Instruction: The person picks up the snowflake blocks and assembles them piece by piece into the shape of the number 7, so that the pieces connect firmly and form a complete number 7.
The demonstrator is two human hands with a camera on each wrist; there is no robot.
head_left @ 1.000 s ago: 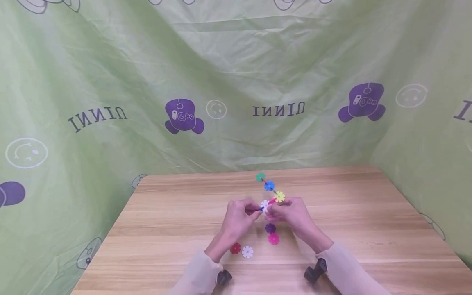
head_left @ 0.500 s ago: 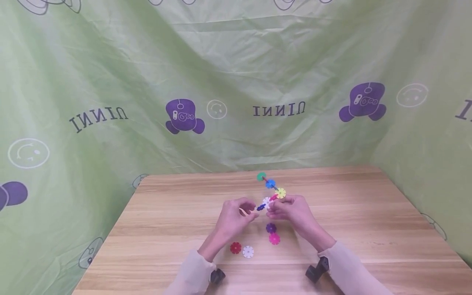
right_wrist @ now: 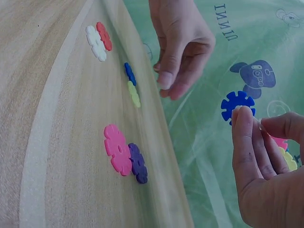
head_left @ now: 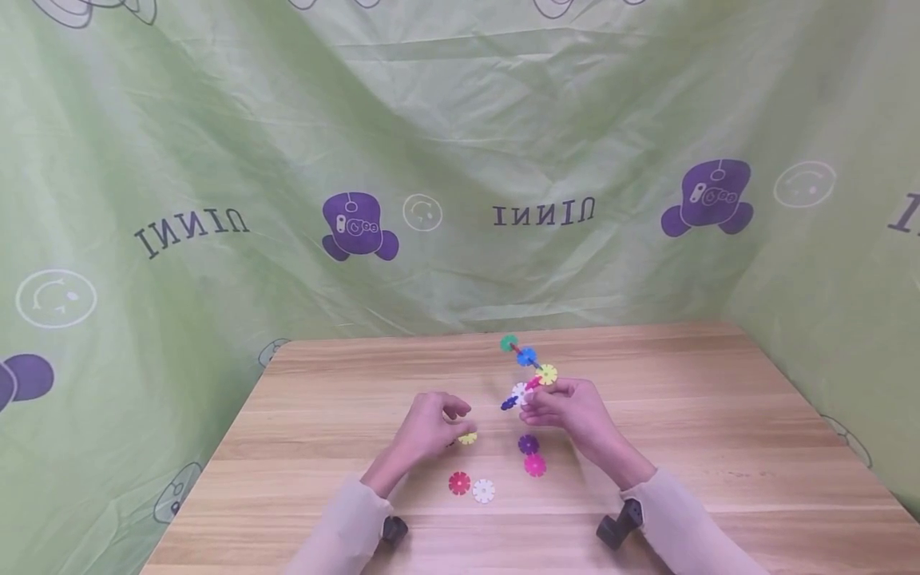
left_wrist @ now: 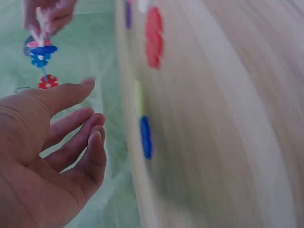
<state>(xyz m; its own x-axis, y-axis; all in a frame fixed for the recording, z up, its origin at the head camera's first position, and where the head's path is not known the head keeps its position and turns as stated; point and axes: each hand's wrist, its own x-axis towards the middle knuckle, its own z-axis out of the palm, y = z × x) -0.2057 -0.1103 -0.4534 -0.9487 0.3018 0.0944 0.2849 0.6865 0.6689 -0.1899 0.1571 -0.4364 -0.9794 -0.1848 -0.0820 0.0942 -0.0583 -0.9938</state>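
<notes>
My right hand (head_left: 571, 411) pinches a chain of slotted plastic snowflake discs by its white disc (head_left: 520, 392), held above the table. A dark blue disc (right_wrist: 237, 105) sits at the chain's near end. Beyond the fingers run a pink disc, a yellow disc (head_left: 547, 374), a blue disc (head_left: 527, 356) and a green disc (head_left: 509, 343), with edge-on discs between them. My left hand (head_left: 424, 427) holds nothing, its fingers loosely bent over the table. Below it lie a loose yellow disc (right_wrist: 134, 94) and a blue disc (right_wrist: 130, 74), partly hidden by the hand in the head view.
A purple disc (head_left: 528, 445) and a pink disc (head_left: 535, 465) lie together on the wooden table (head_left: 719, 447). Nearer the front are a red disc (head_left: 459, 483) and a white disc (head_left: 484, 491). A green printed cloth (head_left: 460, 144) hangs behind the table.
My left hand has let go of the dark blue disc at the chain's end and moved left and down, over the loose yellow disc. The right hand has lifted slightly with the chain.
</notes>
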